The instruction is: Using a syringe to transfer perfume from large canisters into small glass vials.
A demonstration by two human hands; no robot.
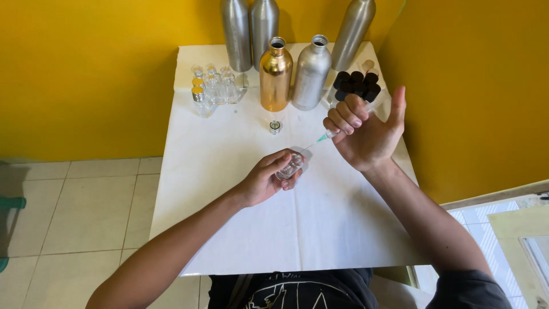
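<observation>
Left hand [264, 180] grips small glass bottle [289, 166], tilted; right hand [366, 131], at its 2 o'clock, fingers curled around syringe [334, 131], thumb raised, needle at bottle mouth.

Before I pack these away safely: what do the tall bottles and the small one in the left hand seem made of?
The silver bottles and gold bottle look like metal, likely aluminium: opaque, brushed sheen, soft highlights. The small bottle in the left hand looks like clear glass, possibly plastic: see-through with bright glints.
</observation>
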